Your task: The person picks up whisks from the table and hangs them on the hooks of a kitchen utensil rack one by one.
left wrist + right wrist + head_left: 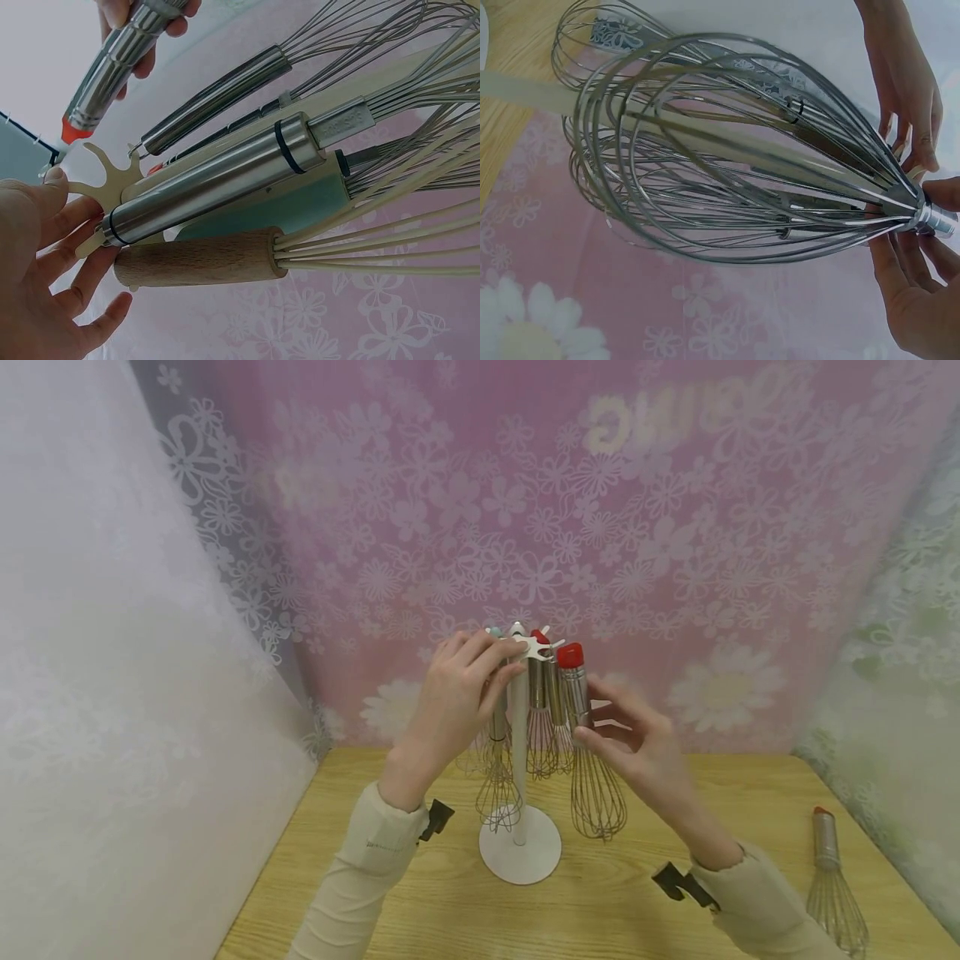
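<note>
My right hand grips a whisk by its ribbed metal handle, wires hanging down and red end up. That red end is beside the hook rack of a white stand; in the left wrist view the red end is close to a hook tip, though I cannot tell whether it is hooked. With thumb and fingers, my left hand holds the rack's other side. Several whisks hang below it, including a steel-handled one and a wooden-handled one. The held whisk's wire loops partly cover them in the right wrist view.
Another red-ended whisk lies on the wooden table near its right edge. Behind the stand hangs a pink flowered cloth. Pale cloth panels stand at both sides.
</note>
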